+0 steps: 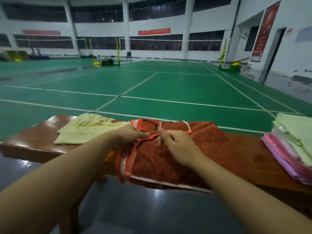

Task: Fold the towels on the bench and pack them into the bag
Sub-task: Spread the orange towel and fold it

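A rust-orange towel (202,149) lies spread across the middle of the brown wooden bench (30,141), its near edge hanging over the front. My left hand (130,135) pinches the towel's orange hem near its far left corner. My right hand (177,146) rests on the towel just beside it, fingers curled onto the same hem. A crumpled pale yellow towel (84,129) lies on the bench to the left. No bag is in view.
A stack of folded towels (293,146), light green on top with pink and purple below, sits at the bench's right end. Beyond the bench stretches a green badminton court (168,88) with net posts. Dark floor lies below the bench.
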Action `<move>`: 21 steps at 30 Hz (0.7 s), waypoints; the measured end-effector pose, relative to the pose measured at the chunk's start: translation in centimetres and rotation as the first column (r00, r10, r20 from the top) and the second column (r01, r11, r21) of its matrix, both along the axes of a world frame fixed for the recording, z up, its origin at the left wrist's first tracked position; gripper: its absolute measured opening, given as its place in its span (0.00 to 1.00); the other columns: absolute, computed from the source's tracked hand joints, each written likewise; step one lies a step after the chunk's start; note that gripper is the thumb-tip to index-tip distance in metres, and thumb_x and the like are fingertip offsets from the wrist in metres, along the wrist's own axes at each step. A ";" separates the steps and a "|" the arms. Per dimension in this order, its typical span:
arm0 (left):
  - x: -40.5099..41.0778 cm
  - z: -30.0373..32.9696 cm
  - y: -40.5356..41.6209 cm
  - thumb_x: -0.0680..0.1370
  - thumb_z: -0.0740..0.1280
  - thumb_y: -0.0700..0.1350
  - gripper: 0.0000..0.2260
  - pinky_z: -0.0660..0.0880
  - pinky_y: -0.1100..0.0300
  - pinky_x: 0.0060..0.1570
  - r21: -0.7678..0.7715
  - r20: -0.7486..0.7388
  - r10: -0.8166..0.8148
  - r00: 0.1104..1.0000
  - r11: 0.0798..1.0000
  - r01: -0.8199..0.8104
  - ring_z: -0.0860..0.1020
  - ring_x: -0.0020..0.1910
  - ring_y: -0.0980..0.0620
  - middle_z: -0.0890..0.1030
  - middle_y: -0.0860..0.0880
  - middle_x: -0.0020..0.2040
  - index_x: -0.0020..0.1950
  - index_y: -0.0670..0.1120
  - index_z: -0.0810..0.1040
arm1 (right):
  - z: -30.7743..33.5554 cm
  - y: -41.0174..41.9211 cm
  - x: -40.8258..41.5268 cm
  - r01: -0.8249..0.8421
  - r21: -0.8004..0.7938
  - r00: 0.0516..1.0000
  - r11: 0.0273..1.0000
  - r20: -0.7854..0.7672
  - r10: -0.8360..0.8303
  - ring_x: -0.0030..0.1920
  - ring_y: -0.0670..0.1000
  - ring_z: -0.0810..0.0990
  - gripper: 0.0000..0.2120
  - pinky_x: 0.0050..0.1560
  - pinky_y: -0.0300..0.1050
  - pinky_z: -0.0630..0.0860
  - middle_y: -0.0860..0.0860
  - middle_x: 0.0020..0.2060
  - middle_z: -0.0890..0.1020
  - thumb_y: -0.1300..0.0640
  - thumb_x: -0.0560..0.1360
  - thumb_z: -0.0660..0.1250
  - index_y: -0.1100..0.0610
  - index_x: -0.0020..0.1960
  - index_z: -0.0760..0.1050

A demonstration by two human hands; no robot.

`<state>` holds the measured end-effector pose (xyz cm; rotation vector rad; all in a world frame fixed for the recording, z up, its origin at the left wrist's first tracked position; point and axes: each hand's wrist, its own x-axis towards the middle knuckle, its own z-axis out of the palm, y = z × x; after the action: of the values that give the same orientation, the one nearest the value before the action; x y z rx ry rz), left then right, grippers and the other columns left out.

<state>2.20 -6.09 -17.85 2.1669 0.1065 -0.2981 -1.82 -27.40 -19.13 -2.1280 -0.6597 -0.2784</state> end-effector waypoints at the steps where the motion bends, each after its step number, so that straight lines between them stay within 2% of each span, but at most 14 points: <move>1: 0.1 -0.2 0.0 0.72 0.75 0.63 0.21 0.81 0.57 0.39 0.000 -0.003 -0.005 1.000 1.000 0.005 0.82 0.41 0.49 0.85 0.43 0.45 0.48 0.44 0.85 | 0.0 -0.8 0.5 0.089 0.003 0.996 0.996 0.010 -0.089 0.44 0.48 0.82 0.26 0.56 0.52 0.75 0.49 0.38 0.85 0.40 0.83 0.55 0.53 0.37 0.80; 3: -0.1 0.0 -0.5 0.67 0.74 0.70 0.29 0.82 0.51 0.51 0.068 0.031 -0.040 0.999 0.997 0.038 0.84 0.47 0.47 0.86 0.46 0.49 0.51 0.47 0.86 | 0.1 -2.4 1.1 0.237 -0.049 0.972 0.970 0.014 -0.236 0.43 0.50 0.81 0.24 0.53 0.50 0.75 0.48 0.36 0.83 0.43 0.84 0.56 0.52 0.38 0.81; 4: -0.1 0.1 -0.9 0.67 0.73 0.71 0.30 0.80 0.51 0.52 0.159 0.069 -0.063 0.996 0.986 0.051 0.84 0.48 0.47 0.86 0.46 0.48 0.51 0.46 0.86 | 0.1 -3.1 1.3 0.277 -0.105 0.960 0.955 0.007 -0.278 0.44 0.51 0.81 0.23 0.52 0.50 0.75 0.47 0.37 0.83 0.43 0.84 0.56 0.52 0.40 0.80; 6: 0.2 -0.2 -1.8 0.72 0.72 0.67 0.26 0.79 0.52 0.49 0.359 0.157 -0.120 0.980 0.931 0.057 0.83 0.48 0.46 0.85 0.44 0.46 0.49 0.43 0.84 | -0.6 -4.2 1.5 0.296 -0.265 0.952 0.918 0.001 -0.306 0.49 0.54 0.80 0.20 0.55 0.52 0.75 0.49 0.44 0.83 0.41 0.84 0.54 0.52 0.46 0.78; 8: 0.6 -0.7 -2.4 0.80 0.67 0.57 0.17 0.73 0.52 0.42 0.443 0.239 -0.151 0.959 0.896 0.030 0.81 0.45 0.43 0.83 0.43 0.43 0.43 0.44 0.79 | -1.5 -5.1 1.8 0.294 -0.442 0.947 0.848 0.017 -0.320 0.61 0.54 0.78 0.19 0.66 0.56 0.70 0.49 0.57 0.81 0.39 0.83 0.53 0.49 0.56 0.77; 10: 1.0 -1.3 -2.9 0.84 0.62 0.53 0.17 0.66 0.55 0.39 0.423 0.292 -0.143 0.946 0.906 0.006 0.78 0.42 0.43 0.78 0.46 0.37 0.38 0.47 0.73 | -2.1 -6.0 2.0 0.296 -0.548 0.930 0.782 -0.021 -0.367 0.74 0.52 0.68 0.23 0.76 0.62 0.57 0.46 0.71 0.73 0.37 0.83 0.51 0.46 0.69 0.71; 12: 1.4 -1.8 -3.8 0.84 0.60 0.53 0.18 0.64 0.55 0.38 0.402 0.331 -0.130 0.935 0.916 -0.015 0.76 0.40 0.44 0.75 0.48 0.33 0.37 0.47 0.71 | -2.0 -6.9 2.2 0.287 -0.598 0.909 0.748 -0.076 -0.409 0.80 0.52 0.56 0.27 0.78 0.63 0.47 0.45 0.79 0.62 0.35 0.82 0.49 0.45 0.77 0.64; 15: 1.8 -2.3 -6.4 0.84 0.60 0.57 0.21 0.63 0.55 0.38 0.415 0.392 -0.116 0.913 0.908 -0.063 0.74 0.39 0.44 0.72 0.49 0.32 0.35 0.46 0.70 | -2.2 -8.9 2.2 0.318 -0.647 0.874 0.693 -0.083 -0.479 0.81 0.54 0.50 0.30 0.78 0.64 0.44 0.45 0.82 0.53 0.34 0.82 0.47 0.45 0.80 0.57; 18: 2.3 -2.5 -9.9 0.83 0.61 0.58 0.22 0.65 0.55 0.39 0.379 0.441 -0.097 0.892 0.921 -0.087 0.74 0.38 0.43 0.74 0.48 0.33 0.34 0.45 0.70 | -2.3 -11.8 1.9 0.382 -0.660 0.821 0.647 -0.079 -0.565 0.82 0.54 0.49 0.30 0.78 0.64 0.45 0.45 0.82 0.52 0.34 0.82 0.46 0.44 0.81 0.56; 21: 2.6 -2.4 -13.3 0.83 0.61 0.57 0.21 0.67 0.54 0.39 0.345 0.445 -0.119 0.888 0.938 -0.047 0.78 0.41 0.41 0.76 0.46 0.34 0.36 0.45 0.73 | -2.3 -14.9 1.6 0.425 -0.676 0.778 0.602 -0.068 -0.625 0.81 0.54 0.50 0.30 0.78 0.63 0.45 0.46 0.82 0.52 0.34 0.82 0.46 0.44 0.81 0.57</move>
<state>4.84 -19.41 -20.28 2.5339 -0.1652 0.2427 -0.24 -42.31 -21.38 -2.9271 0.1433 -0.0316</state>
